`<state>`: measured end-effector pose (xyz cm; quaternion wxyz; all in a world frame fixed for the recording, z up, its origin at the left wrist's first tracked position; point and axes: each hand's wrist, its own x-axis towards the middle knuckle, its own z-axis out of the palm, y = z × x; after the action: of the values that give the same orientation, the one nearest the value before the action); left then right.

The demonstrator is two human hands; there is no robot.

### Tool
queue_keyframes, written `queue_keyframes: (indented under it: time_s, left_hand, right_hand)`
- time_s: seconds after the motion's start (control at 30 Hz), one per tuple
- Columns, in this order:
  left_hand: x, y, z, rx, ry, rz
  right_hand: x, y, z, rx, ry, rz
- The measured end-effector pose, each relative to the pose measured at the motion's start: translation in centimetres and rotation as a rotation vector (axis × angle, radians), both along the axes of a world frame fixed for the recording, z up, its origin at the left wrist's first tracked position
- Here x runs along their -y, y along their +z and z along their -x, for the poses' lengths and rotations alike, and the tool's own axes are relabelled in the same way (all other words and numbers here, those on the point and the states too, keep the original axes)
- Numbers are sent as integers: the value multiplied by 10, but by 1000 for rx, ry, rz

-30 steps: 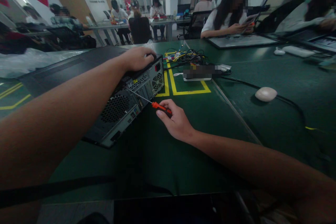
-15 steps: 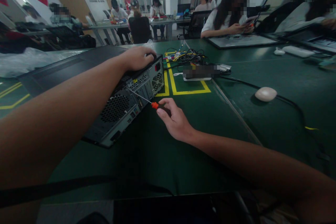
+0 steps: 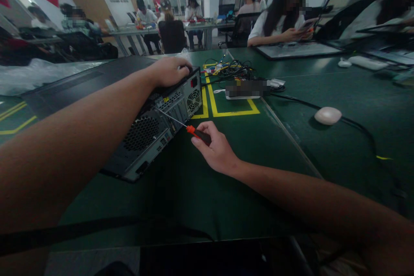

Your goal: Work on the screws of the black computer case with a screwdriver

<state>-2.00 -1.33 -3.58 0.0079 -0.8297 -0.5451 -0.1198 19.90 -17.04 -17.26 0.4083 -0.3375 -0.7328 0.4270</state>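
Note:
A black desktop computer case (image 3: 90, 79) lies on its side on the green table, its grey back panel turned toward me. My left hand (image 3: 170, 72) is closed over the upper rear edge of the case; some of its fingers are hidden. In my right hand (image 3: 213, 144) is a screwdriver (image 3: 199, 133) with a red and black handle, held between thumb and fingers. Its thin shaft slants up and left to the back panel, near the expansion slots. Exactly what the tip touches is too small to tell.
Behind the case lies a tangle of cables (image 3: 237, 69), with a partly blurred box (image 3: 244, 89) nearer me. A pale mouse-shaped object (image 3: 327, 115) sits by a black cable at the right. Clear plastic wrap (image 3: 42, 75) lies at the left. Across the table a person holds a phone.
The fingers of my right hand have shifted on the screwdriver, so more of its handle shows. My left hand and the computer case stay in place.

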Motion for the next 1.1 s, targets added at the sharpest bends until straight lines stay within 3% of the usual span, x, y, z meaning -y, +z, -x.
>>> queue_keyframes:
  time_s: [1.1]
  left_hand:
    - [-2,-1,0,24,32,6]
  right_hand:
    - [-3,-2,-1,21,-14,-104]
